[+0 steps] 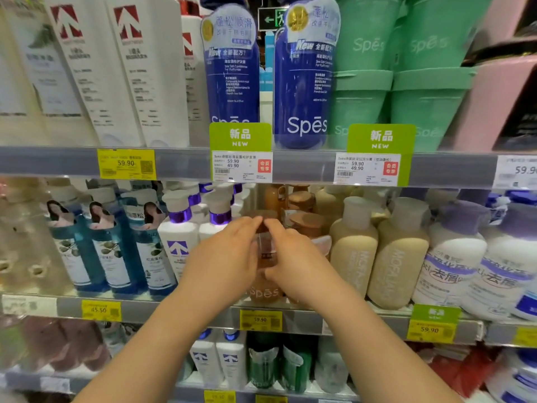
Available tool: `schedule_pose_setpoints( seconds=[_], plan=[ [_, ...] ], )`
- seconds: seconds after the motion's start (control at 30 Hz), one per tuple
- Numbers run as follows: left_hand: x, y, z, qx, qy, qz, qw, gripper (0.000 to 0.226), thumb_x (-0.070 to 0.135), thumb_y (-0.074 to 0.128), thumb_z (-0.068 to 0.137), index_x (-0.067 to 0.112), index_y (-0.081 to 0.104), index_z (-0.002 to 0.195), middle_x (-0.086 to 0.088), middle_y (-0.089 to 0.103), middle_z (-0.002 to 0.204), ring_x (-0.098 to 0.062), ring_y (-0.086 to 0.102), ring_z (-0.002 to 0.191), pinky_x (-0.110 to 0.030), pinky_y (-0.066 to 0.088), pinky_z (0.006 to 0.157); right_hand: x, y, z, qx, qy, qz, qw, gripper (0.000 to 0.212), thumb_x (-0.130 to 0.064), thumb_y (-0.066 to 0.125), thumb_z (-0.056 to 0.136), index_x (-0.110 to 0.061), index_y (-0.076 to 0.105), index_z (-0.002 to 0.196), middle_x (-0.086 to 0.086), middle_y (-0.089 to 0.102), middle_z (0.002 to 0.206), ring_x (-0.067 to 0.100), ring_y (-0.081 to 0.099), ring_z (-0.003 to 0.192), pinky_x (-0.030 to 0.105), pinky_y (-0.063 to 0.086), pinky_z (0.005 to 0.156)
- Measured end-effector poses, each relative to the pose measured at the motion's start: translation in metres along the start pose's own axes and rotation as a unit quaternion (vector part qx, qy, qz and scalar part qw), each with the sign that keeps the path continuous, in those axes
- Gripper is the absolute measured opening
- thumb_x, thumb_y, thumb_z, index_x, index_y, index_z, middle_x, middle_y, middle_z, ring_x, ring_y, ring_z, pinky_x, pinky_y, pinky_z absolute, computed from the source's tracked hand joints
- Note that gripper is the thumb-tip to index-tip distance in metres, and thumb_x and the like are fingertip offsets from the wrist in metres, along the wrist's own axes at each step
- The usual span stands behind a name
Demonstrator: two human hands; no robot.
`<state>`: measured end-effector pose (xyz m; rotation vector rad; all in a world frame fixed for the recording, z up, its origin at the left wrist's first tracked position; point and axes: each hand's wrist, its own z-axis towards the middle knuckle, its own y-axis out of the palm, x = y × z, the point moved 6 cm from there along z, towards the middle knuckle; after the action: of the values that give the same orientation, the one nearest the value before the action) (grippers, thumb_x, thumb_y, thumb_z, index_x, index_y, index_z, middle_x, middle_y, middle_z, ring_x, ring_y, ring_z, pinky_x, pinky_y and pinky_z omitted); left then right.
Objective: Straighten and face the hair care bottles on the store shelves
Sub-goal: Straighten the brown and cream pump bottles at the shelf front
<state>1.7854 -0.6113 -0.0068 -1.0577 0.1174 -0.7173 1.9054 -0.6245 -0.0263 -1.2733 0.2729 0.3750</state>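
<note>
On the middle shelf stands a brown-orange Spes bottle [265, 257] with a brown cap, upright at the shelf front. My left hand [223, 257] grips its left side and my right hand [293, 263] grips its right side, fingertips meeting near the cap. My hands hide most of the bottle's body; only a strip of its label and the word Spes at its base show. More brown-capped bottles [302, 216] stand behind it.
White bottles with purple collars [180, 228] stand just left, beige bottles [353, 245] just right. Blue Spes bottles [302, 82] and green ones [363, 68] fill the upper shelf. Price tags line the shelf rail [174, 164]. A lower shelf holds white and green bottles [261, 365].
</note>
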Motion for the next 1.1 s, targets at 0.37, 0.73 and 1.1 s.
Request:
schedule_pose_setpoints(
  seconds=[0.37,0.73,1.1],
  plan=[
    [0.016,-0.003,0.006,0.037,0.015,0.058,0.997,0.042,0.032,0.046,0.098,0.021,0.05,0.139,0.002,0.049,0.139,-0.022,0.061,0.108,-0.035,0.049,0.07,0.086,-0.094,-0.068,0.298,0.118,0.118,0.94,0.017,-0.027,0.07,0.09,-0.027,0.072,0.107,-0.007,0.073,0.091,0.008,0.069,0.069,0.037,0.057,0.078],
    [0.016,0.018,0.051,-0.05,-0.015,0.191,0.98,0.032,0.039,0.043,0.099,0.017,0.063,0.11,-0.01,0.062,0.11,-0.03,0.061,0.096,-0.035,0.042,0.067,0.101,-0.1,-0.07,0.285,0.136,-0.007,0.949,0.032,-0.034,0.063,0.095,-0.019,0.065,0.123,0.002,0.073,0.114,0.022,0.067,0.102,0.028,0.045,0.08],
    [0.013,0.012,0.055,-0.048,0.01,0.215,0.975,0.036,0.052,0.046,0.095,0.023,0.066,0.101,-0.006,0.062,0.094,-0.026,0.062,0.083,-0.032,0.043,0.06,0.103,-0.075,-0.043,0.118,0.146,-0.066,0.98,0.053,-0.048,0.051,0.099,-0.008,0.036,0.131,0.017,0.065,0.115,0.035,0.065,0.102,0.038,0.047,0.071]
  ],
)
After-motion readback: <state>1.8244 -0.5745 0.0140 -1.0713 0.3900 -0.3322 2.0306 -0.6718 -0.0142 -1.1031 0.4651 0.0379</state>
